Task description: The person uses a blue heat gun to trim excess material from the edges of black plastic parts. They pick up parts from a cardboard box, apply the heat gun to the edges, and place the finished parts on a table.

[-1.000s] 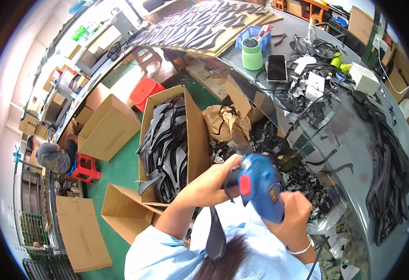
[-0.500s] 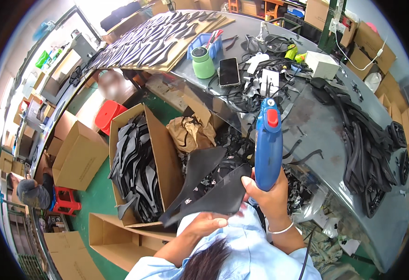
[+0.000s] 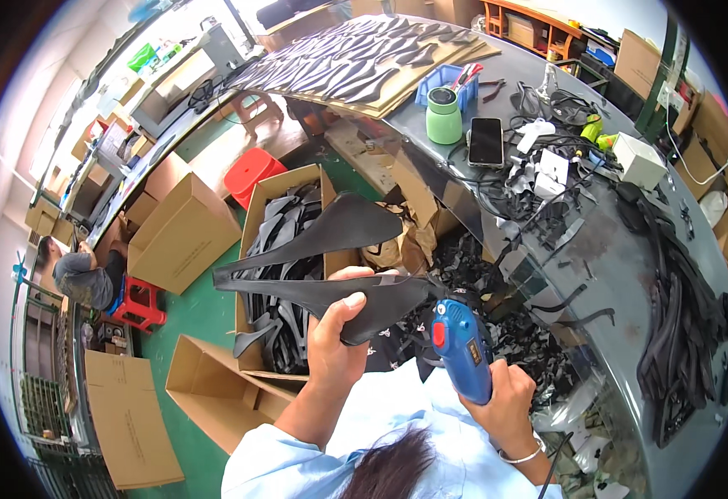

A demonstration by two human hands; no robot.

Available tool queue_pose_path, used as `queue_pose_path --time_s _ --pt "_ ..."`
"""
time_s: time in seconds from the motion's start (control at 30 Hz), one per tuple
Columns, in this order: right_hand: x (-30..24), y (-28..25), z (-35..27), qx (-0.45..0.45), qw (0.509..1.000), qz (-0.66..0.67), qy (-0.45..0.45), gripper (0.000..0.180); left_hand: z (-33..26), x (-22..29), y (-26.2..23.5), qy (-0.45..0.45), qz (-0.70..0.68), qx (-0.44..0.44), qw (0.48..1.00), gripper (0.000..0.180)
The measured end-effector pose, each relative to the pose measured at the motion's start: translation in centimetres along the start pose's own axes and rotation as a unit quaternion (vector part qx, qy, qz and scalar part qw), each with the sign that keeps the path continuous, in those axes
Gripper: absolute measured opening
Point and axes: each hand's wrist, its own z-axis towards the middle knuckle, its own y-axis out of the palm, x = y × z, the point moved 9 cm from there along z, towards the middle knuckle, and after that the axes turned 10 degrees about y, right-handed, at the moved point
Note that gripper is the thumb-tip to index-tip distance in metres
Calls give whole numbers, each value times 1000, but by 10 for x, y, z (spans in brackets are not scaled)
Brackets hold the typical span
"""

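My left hand is closed on a V-shaped black sheet piece, thumb on top. Its two leaf-like arms join at a narrow end on the left, and the upper arm spreads over an open carton. My right hand wraps round the handle of a blue corded power tool with a red button. The tool's head is at the right end of the lower arm, close to or touching its edge; the exact contact is too small to tell.
An open carton of similar black pieces stands ahead-left, another carton nearer. At right, a grey table carries a phone, green cup, straps and scraps. Black offcuts lie below its edge. A person sits far left.
The black piece has swung up and left, with my left hand now gripping its lower arm. The blue tool has come down and tilted, its head now beside the piece's right end.
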Motion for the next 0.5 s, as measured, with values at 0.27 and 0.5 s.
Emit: queue_pose_path --time_s 0.27,0.5 --pt "-7 -3 1 -16 999 -21 -19 39 1 8 13 -10 42 -59 997 34" --pt "-9 1 -5 -13 999 -18 -32 36 -2 7 23 -56 144 -117 981 31"
